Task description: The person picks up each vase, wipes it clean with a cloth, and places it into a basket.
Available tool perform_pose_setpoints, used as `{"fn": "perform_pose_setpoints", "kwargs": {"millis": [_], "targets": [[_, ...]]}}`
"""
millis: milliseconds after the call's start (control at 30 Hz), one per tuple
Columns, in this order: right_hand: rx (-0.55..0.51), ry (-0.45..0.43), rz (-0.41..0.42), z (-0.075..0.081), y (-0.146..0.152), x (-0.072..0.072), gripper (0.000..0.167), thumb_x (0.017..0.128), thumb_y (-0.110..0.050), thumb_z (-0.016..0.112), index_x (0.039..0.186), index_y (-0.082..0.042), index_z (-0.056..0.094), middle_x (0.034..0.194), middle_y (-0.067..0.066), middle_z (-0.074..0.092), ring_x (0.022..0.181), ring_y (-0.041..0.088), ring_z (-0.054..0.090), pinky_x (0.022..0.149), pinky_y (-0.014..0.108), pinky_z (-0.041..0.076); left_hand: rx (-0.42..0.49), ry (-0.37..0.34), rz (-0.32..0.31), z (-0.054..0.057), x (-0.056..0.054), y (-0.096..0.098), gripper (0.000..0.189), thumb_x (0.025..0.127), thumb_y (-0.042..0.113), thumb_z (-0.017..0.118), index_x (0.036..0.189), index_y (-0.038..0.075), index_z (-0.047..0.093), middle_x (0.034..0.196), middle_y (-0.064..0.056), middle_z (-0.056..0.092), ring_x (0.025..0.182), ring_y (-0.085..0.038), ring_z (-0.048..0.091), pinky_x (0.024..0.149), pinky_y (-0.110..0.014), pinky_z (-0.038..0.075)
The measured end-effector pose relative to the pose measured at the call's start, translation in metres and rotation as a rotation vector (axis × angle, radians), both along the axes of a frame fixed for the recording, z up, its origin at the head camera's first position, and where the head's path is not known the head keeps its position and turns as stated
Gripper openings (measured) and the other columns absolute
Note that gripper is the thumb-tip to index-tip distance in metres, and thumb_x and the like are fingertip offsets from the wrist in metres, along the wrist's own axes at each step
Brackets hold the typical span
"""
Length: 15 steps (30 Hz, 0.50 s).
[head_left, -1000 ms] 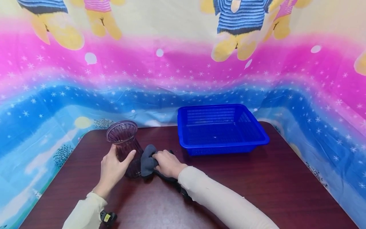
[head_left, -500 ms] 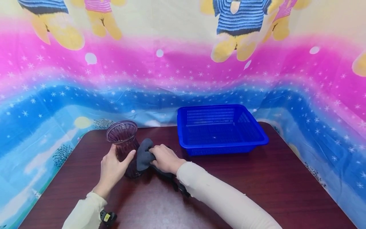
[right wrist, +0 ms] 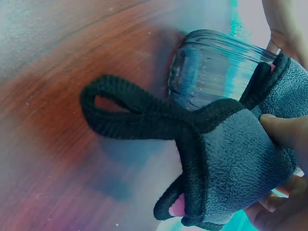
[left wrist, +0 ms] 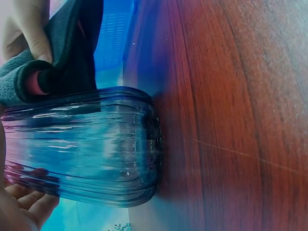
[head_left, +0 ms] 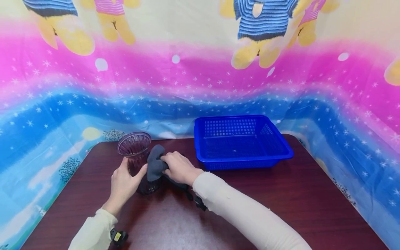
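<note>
A purple-tinted clear glass vase [head_left: 136, 160] with a flared rim and ribbed sides stands upright at the left of the table. My left hand [head_left: 123, 183] grips it round the body, thumb on the near side. In my right hand [head_left: 180, 169] is a folded grey cleaning cloth [head_left: 154, 166], pinched between thumb and fingers and lying against the vase's right side. Black edging, a black hanging loop [right wrist: 144, 126] and bits of pink underside show on the cloth in the right wrist view. The left wrist view shows the vase base [left wrist: 144, 149] at the tabletop.
A blue plastic basket [head_left: 243, 159] with perforated walls stands at the back right of the dark red wooden table [head_left: 281, 201]. Behind the table hangs a patterned fabric backdrop [head_left: 200, 76]. Small black devices are strapped at both wrists.
My right hand has slid the cloth up the vase's side and slightly to the left. The left hand keeps its grip, and the vase stays in place.
</note>
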State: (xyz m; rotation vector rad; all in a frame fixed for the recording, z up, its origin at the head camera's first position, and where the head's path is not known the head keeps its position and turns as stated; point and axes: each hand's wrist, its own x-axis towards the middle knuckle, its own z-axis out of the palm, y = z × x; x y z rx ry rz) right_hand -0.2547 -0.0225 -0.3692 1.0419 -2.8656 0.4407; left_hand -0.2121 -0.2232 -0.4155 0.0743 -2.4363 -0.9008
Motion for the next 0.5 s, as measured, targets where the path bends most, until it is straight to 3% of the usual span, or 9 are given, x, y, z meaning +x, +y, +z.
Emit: {"fn": "perform_pose_setpoints", "kwargs": {"millis": [500], "targets": [[0.016, -0.006, -0.005, 0.0022, -0.0013, 0.0024, 0.019, 0.096, -0.022, 0.07, 0.113, -0.015, 0.072, 0.11, 0.002, 0.074, 0.101, 0.019, 0.065, 0.095, 0.032, 0.051, -0.007, 0.01, -0.006, 0.0, -0.0003, -0.001, 0.046, 0.087, 0.041, 0.074, 0.108, 0.004, 0.057, 0.088, -0.021, 0.069, 0.088, -0.044, 0.067, 0.076, -0.057, 0.048]]}}
